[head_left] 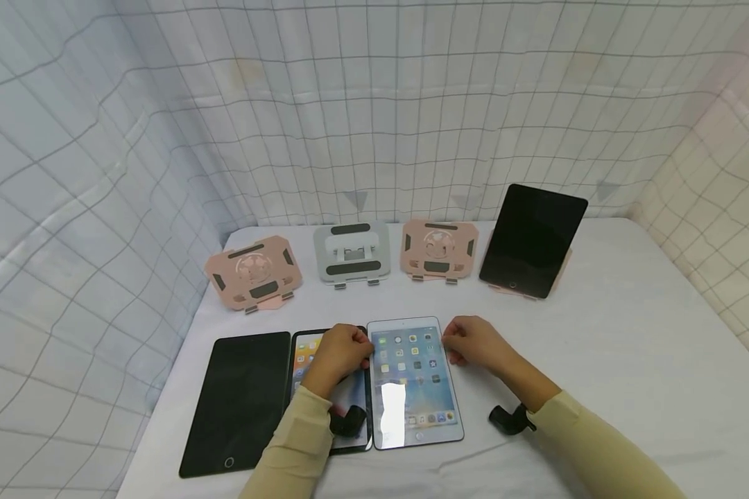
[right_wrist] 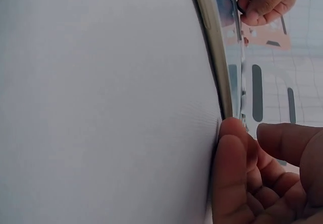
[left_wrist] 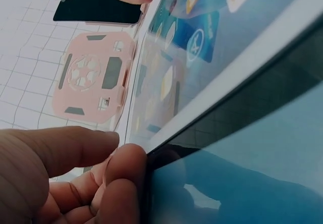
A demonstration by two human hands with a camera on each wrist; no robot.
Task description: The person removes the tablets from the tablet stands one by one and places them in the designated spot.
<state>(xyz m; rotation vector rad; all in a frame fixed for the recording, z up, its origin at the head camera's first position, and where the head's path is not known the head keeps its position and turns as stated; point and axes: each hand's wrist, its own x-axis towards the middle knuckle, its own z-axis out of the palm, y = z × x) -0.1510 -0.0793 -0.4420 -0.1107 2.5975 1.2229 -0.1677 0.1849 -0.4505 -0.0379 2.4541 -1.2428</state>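
Note:
A white-framed tablet point(head_left: 421, 402) with its screen lit lies flat between the two hands. My left hand point(head_left: 337, 357) is at its upper left edge, over a black-framed lit tablet point(head_left: 356, 433) lying alongside. In the left wrist view, the bent fingertips point(left_wrist: 128, 163) meet the seam between both tablets, and the thumb stays off them. My right hand point(head_left: 477, 343) is at the white tablet's upper right edge. Its fingertips point(right_wrist: 232, 156) touch that side edge in the right wrist view, with the thumb raised apart from it.
A dark tablet point(head_left: 243, 402) lies at the left. Behind stand a pink tablet stand point(head_left: 231, 274), a grey stand point(head_left: 383, 246) and another pink stand point(head_left: 408, 260). At the back right, a black tablet point(head_left: 530, 239) leans on a pink stand. Grid-patterned cloth point(head_left: 412, 104) hangs behind the white table point(head_left: 630, 360).

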